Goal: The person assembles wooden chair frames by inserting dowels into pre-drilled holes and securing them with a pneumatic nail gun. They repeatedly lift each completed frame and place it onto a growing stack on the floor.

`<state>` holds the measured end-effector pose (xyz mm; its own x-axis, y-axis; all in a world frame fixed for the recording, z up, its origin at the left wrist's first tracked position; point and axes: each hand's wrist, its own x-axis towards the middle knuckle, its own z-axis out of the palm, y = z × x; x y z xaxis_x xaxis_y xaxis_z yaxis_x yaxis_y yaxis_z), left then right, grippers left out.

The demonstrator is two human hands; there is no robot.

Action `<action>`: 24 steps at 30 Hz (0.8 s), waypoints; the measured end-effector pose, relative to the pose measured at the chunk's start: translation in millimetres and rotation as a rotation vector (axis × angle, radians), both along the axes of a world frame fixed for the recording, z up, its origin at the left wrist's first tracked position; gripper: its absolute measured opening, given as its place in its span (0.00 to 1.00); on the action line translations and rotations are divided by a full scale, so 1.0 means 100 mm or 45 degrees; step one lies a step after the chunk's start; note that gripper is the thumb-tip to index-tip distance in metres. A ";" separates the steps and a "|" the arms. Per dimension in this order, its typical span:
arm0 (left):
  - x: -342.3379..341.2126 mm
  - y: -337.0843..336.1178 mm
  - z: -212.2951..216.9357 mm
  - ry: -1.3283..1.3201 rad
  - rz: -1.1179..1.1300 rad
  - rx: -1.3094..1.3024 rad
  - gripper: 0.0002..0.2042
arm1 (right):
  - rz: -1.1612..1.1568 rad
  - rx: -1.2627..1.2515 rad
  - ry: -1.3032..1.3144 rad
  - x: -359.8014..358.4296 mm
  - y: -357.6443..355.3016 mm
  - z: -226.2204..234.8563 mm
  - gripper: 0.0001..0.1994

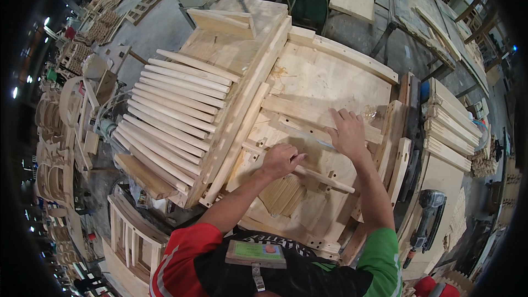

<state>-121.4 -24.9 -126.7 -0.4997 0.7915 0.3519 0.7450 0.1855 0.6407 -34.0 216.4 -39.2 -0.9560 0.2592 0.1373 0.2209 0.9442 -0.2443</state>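
Observation:
In the middle of a wooden work table (330, 71), my left hand (281, 160) is curled around a narrow wooden rail (327, 179), its thumb pointing right. The rail lies slantwise across the jig, and its right end sticks out past my hand. Farther right, my right hand (349, 133) has its fingers stretched and spread over a flat wooden board (291, 108); whether it touches the board I cannot tell. Between the hands runs a strip with dark holes (300, 130). Nearer to me lies a bundle of thin wooden slats (282, 193).
A row of several rounded spindles (170, 111) lies on the left bench. To the right, a nail gun (430, 214) rests on a panel below stacked wood pieces (452, 124). A slatted chair back (135, 236) stands at lower left. Raised wooden rails edge the table.

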 end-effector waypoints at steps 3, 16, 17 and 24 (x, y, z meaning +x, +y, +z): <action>0.02 0.00 0.03 0.003 0.019 -0.006 0.21 | -0.061 -0.128 0.095 0.05 -0.01 -0.22 0.26; 0.02 0.05 0.10 -0.009 -0.011 -0.084 0.19 | -0.208 -0.204 0.325 -0.09 -0.24 -0.70 0.23; 0.00 0.08 0.10 0.005 -0.017 -0.085 0.19 | -0.231 -0.088 0.327 -0.09 -0.30 -0.68 0.24; 0.04 -0.07 -0.11 -0.005 0.034 -0.131 0.17 | -0.622 -0.236 0.377 1.46 -0.90 0.26 0.27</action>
